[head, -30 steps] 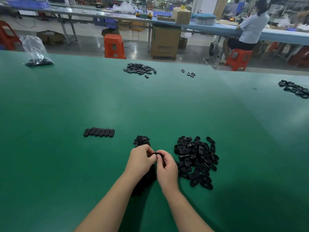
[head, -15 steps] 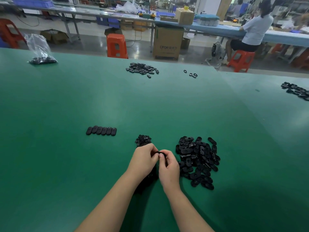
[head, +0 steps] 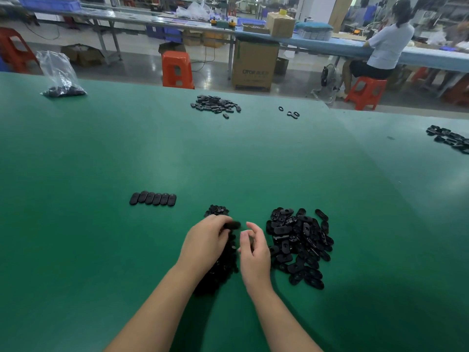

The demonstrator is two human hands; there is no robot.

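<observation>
My left hand pinches a small black oval plastic part just above the green table. My right hand is a little to its right, fingers loosely curled and holding nothing. A big pile of black oval parts lies right of my right hand. A second dark heap of small parts lies between and under my hands, with its far end showing above my left hand. A neat row of several finished black ovals lies to the left.
Further back on the table lie another pile of black parts, a few loose rings, a clear bag with parts at far left and more parts at the right edge. Beyond are orange stools, boxes and a seated person.
My hands were joined on one black part; now they have separated. The left hand keeps the part, the right hand has let go and drawn slightly right.
</observation>
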